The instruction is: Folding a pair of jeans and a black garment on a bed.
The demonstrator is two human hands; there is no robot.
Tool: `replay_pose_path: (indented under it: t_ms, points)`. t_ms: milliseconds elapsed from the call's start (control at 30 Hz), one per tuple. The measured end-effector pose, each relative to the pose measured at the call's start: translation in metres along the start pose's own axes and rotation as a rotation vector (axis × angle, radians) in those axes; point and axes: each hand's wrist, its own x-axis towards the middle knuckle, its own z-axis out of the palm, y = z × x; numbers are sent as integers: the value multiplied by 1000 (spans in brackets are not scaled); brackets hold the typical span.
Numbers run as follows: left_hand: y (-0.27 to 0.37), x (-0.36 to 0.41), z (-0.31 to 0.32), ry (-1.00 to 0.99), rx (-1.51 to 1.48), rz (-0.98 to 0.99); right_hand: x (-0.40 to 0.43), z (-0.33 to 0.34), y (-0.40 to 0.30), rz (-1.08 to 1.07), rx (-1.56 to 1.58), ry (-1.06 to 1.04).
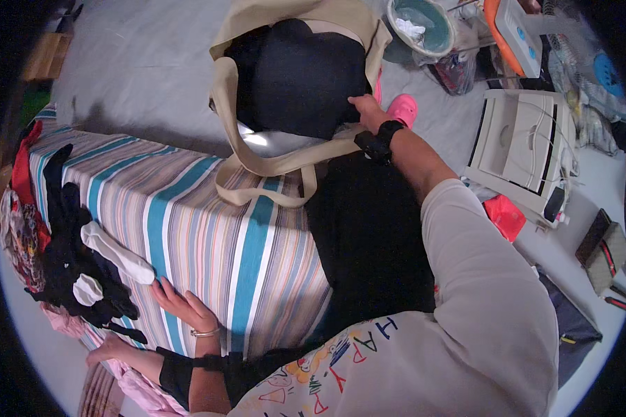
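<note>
A beige bag with long straps [258, 161] stands open at the upper middle, with black cloth [308, 78] filling its mouth. My right hand [369, 110] has curled fingers closed at the right edge of that cloth; part of the grip is hidden. On the striped cover [203, 229], my left hand [185, 307] lies with its fingers apart, their tips by the toe of a white sock [117, 253]. A second, bunched white sock [87, 290] rests on black garments [65, 250] at the left.
Red cloth [25, 161] and pink cloth [65, 319] lie at the cover's left edge. My bare foot [107, 350] is at lower left. A pink clog [402, 108], a basin [422, 31], a white drawer unit [519, 143] and a red packet [505, 216] are to the right.
</note>
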Motion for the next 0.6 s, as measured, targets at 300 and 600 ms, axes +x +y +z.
replay_pose_path:
  t_ms: [300,600]
  points:
    - [9,10,15,-22,-61,29,47,-94,3,-375,-428,180]
    - [-1,0,-1,-18,7,1,-74,-20,-61,-794,-984,419]
